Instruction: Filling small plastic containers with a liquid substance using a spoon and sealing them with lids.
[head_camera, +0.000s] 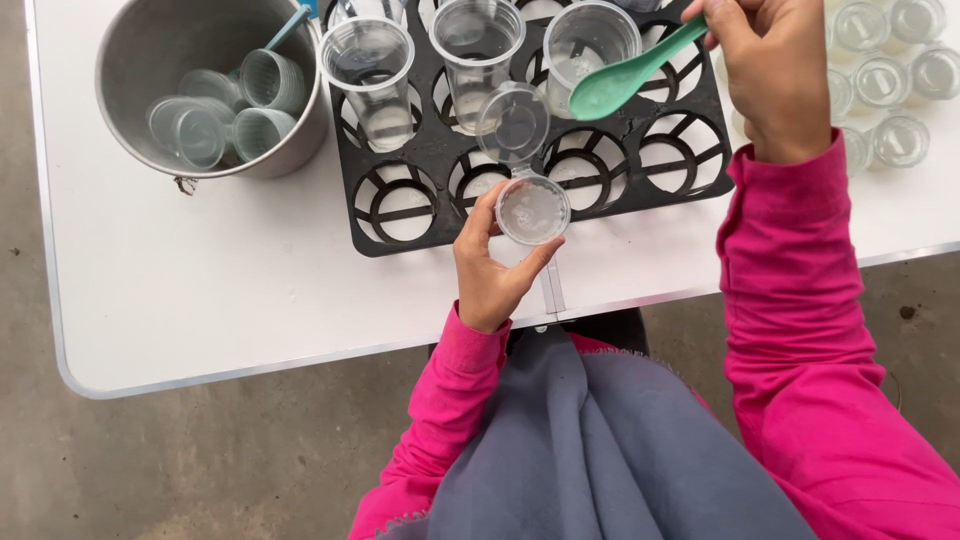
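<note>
Holding a small clear hinged-lid container (531, 208) and a green plastic spoon (632, 72) over a white table (200, 280).

Head view: the container, lid flipped open, is gripped by the closed fingers of the left hand (492, 265) near the table's front edge, at the front rim of a black slotted tray (690, 170). The spoon is pinched in the right hand (772, 75) above clear plastic cups (478, 55) in the tray. A steel pot (140, 60) of containers is seen at the back-left corner.
</note>
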